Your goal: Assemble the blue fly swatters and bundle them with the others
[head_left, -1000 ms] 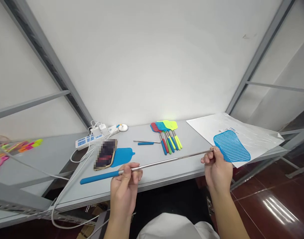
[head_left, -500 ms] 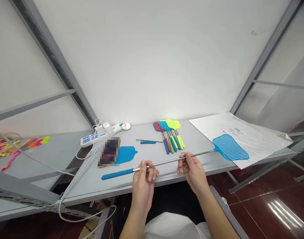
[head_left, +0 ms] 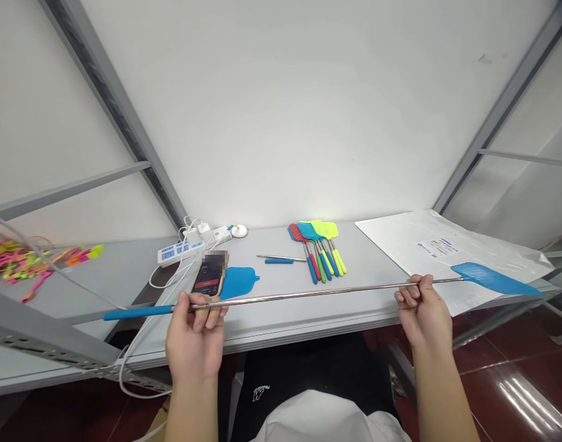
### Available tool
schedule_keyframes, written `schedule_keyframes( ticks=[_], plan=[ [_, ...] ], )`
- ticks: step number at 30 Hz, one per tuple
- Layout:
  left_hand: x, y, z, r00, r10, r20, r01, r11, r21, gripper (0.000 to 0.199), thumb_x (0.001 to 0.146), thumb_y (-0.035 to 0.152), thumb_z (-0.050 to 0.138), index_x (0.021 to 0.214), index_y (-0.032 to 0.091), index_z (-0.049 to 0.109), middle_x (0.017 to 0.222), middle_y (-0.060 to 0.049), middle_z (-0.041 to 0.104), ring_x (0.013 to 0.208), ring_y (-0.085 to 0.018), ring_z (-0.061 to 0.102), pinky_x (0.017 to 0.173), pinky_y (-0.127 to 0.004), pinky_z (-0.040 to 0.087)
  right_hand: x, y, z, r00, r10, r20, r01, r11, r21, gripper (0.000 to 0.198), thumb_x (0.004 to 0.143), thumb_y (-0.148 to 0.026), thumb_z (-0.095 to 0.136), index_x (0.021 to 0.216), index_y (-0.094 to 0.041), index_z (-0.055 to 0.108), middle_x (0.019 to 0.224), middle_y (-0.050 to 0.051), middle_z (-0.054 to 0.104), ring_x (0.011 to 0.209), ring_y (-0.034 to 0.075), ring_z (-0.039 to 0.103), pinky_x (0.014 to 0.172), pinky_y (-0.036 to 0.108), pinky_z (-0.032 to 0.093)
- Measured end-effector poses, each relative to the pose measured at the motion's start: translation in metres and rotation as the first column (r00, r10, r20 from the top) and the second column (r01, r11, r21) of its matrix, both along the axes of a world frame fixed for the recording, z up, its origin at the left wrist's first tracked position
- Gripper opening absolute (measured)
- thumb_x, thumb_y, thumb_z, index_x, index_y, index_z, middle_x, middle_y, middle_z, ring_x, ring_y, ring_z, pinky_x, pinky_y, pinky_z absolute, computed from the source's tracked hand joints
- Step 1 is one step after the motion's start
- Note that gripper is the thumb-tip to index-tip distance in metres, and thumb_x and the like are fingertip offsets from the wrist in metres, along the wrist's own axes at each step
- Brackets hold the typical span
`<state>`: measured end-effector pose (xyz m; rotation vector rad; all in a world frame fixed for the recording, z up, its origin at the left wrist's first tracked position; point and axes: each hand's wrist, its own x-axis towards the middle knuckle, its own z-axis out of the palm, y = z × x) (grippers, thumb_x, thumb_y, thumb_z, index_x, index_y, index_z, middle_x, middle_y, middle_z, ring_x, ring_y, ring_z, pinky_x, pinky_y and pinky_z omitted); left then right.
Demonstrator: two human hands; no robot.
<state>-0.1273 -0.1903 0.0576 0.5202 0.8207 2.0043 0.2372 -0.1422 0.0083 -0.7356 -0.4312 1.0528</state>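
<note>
Long blue swatter (head_left: 308,294), lying nearly nine to three

The left hand (head_left: 193,337) is closed on the metal rod (head_left: 272,298) just beside the blue handle (head_left: 138,312), which points to nine o'clock. The right hand (head_left: 423,319), thumb and fingers pinched together on the rod, is the nearer to the mesh head (head_left: 495,279) at three. The swatter is held over the grey table (head_left: 272,318). From the person, a bunch of smaller swatters (head_left: 318,231) lies at twelve, a phone (head_left: 207,279) at eleven, a white bag (head_left: 400,233) at one.
</note>
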Motion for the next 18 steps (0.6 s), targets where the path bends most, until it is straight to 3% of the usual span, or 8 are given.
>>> schedule_keyframes(
  ticks=[6,10,15,18],
  plan=[
    [0.011,0.004,-0.007,0.998,0.019,0.052,-0.018,1.0,-0.018,0.028,0.091,0.038,0.058,0.073,0.016,0.059,0.042,0.009,0.027,0.043,-0.007,0.028,0.055,-0.02,0.042,-0.007,-0.001,0.001,0.999,-0.017,-0.042,0.016,1.0,-0.006,0.025,0.08,-0.039,0.075,0.086,-0.018,0.062,0.061,-0.009,0.037,0.049,0.005,0.031,0.05,0.018,0.041],
    [0.021,0.003,-0.01,1.0,-0.013,-0.004,0.013,0.999,-0.036,0.029,0.09,0.04,0.06,0.075,0.016,0.061,0.044,0.009,0.027,0.045,-0.007,0.029,0.057,-0.022,0.042,-0.028,0.0,0.004,1.0,0.01,-0.03,-0.01,1.0,-0.011,0.026,0.079,-0.041,0.075,0.089,-0.02,0.063,0.06,-0.009,0.038,0.05,0.005,0.034,0.05,0.017,0.041],
    [0.062,-0.006,-0.02,0.963,-0.254,-0.094,0.244,0.964,-0.106,0.027,0.085,0.042,0.066,0.08,0.016,0.066,0.049,0.006,0.034,0.052,-0.009,0.039,0.066,-0.027,0.045,-0.087,-0.014,0.006,0.966,0.259,0.027,-0.257,0.965,-0.043,0.034,0.08,-0.046,0.072,0.097,-0.017,0.066,0.063,-0.005,0.049,0.049,0.007,0.041,0.049,0.023,0.043],
    [0.091,-0.007,-0.032,0.926,-0.371,-0.066,0.358,0.92,-0.16,0.031,0.081,0.046,0.068,0.08,0.016,0.07,0.048,0.005,0.034,0.048,-0.009,0.038,0.059,-0.028,0.043,-0.119,-0.016,0.001,0.889,0.454,0.06,-0.45,0.89,-0.064,0.041,0.085,-0.056,0.063,0.1,-0.018,0.064,0.064,-0.003,0.052,0.046,0.008,0.045,0.047,0.026,0.042]
  ],
)
